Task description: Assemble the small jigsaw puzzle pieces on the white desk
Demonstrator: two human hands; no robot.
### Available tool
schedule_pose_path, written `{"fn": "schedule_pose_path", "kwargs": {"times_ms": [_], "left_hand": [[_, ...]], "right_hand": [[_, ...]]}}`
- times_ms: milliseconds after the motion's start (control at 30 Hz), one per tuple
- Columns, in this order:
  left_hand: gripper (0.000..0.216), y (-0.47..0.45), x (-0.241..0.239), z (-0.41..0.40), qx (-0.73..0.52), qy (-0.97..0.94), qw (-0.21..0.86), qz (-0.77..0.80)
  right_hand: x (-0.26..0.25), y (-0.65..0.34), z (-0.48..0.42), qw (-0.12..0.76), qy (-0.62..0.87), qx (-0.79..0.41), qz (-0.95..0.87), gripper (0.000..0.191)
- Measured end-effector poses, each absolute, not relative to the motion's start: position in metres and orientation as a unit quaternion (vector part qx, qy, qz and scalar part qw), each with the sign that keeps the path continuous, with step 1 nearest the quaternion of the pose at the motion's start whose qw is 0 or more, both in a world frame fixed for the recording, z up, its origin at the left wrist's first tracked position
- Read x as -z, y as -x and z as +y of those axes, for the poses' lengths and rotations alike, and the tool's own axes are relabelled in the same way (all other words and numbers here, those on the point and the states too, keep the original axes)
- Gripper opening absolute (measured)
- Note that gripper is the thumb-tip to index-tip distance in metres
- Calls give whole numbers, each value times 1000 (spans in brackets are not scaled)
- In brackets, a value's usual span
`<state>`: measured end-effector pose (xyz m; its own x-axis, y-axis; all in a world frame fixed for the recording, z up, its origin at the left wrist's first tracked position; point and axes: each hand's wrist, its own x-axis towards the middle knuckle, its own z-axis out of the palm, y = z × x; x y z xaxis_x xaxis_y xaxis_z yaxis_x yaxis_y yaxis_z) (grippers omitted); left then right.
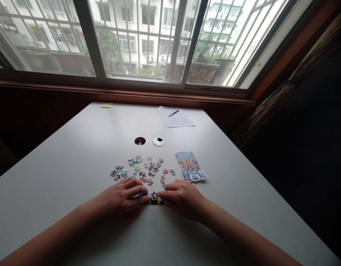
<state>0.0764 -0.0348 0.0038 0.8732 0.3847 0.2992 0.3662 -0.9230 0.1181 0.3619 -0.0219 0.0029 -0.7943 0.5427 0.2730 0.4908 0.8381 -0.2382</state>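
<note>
A small joined cluster of puzzle pieces (154,199) lies on the white table (76,166) between my hands. My left hand (123,197) rests palm down with its fingertips pressed against the cluster's left side. My right hand (181,197) lies opposite, fingers curled, its fingertips pinching the cluster's right side. Several loose colourful puzzle pieces (144,170) are scattered just beyond both hands. A printed picture card (190,166) with a blue cartoon design lies to the right of the loose pieces.
A round cable hole (139,140) and its white cap (158,141) sit mid-table. A sheet of paper (176,117) with a pen (173,112) lies near the far edge, a yellow sticky note (106,105) at the far left. A barred window runs behind the table.
</note>
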Motion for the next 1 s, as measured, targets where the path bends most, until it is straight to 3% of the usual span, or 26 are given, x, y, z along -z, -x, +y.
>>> {"fn": "schedule_pose_path", "kwargs": {"times_ms": [233, 533, 1000], "left_hand": [[35, -66, -4, -32, -213, -952, 30, 218], [27, -43, 5, -12, -378, -877, 23, 296], [22, -38, 4, -9, -408, -840, 21, 356]], "right_hand": [[4, -370, -10, 264, 324, -89, -904, 21], [9, -369, -8, 271, 327, -74, -902, 21], [9, -367, -7, 258, 316, -83, -909, 18]]}}
